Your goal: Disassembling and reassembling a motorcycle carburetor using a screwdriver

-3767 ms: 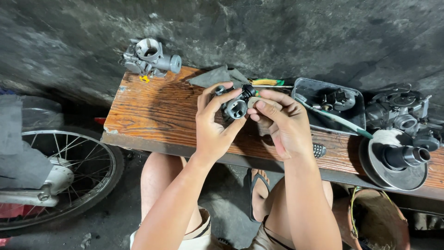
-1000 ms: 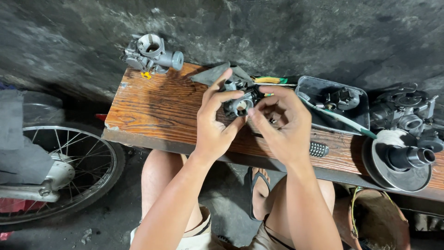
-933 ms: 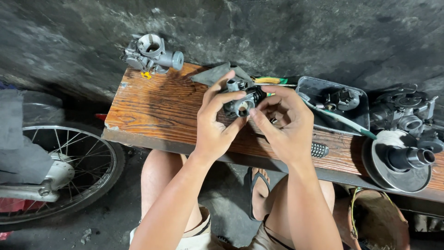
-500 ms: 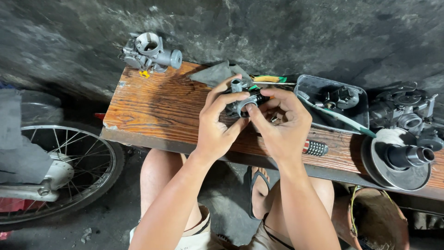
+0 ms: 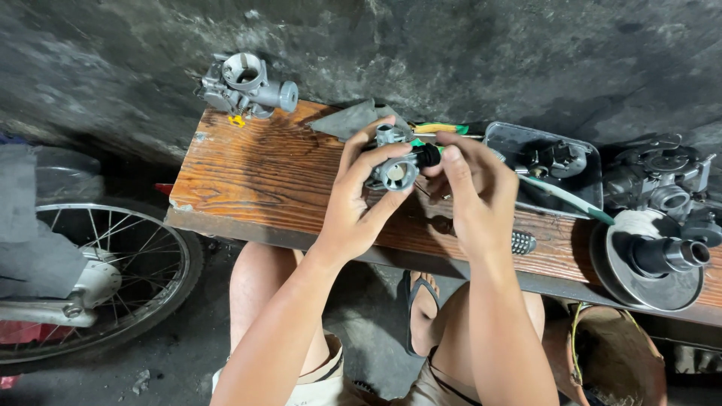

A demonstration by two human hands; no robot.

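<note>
Left hand (image 5: 352,207) fingers (image 5: 380,156) curled and clamped around a small grey carburetor (image 5: 396,169), round opening facing the camera. Right hand (image 5: 470,199) fingers pinched together on a black knob (image 5: 429,155) at the carburetor's right side. Carburetor held up above the wooden bench (image 5: 278,169), near its middle, not touching it. Behind the hands: grey folded cloth (image 5: 347,119), green-handled tool (image 5: 440,128) partly hidden. Second carburetor (image 5: 244,83) sits at bench's far left corner, well apart. Right of hands: dark tray (image 5: 519,143) with metal parts, a small ribbed piece (image 5: 523,242) on the bench, round pulley (image 5: 650,256) at far right. Spoked wheel (image 5: 98,278) on floor at left.
</note>
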